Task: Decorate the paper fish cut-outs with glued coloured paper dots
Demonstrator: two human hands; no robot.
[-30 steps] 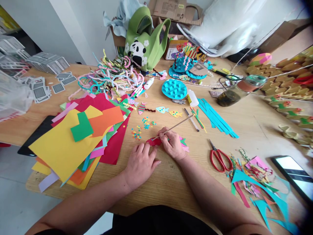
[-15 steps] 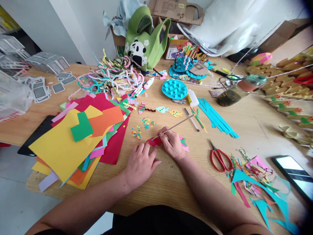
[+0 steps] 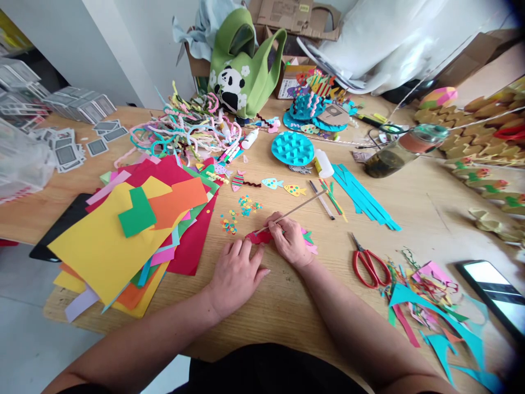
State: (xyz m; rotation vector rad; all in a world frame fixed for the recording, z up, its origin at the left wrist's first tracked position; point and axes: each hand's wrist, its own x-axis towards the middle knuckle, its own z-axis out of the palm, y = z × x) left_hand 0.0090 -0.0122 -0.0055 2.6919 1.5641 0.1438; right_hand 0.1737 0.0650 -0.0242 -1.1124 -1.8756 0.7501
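A thin wooden stick is pinched in my right hand, its lower tip on a red paper piece. My left hand lies with its fingers apart, fingertips at the lower left edge of that red piece. Small paper dots are scattered just above the hands. Beyond them lie a striped fish, a light blue fish and a yellow fish. Pink and green paper pieces show partly behind my right hand.
Coloured paper sheets are stacked at left, pipe cleaners behind. Red-handled scissors, paper scraps and a phone lie at right. Blue strips, a glue bottle and a glass jar stand or lie further back.
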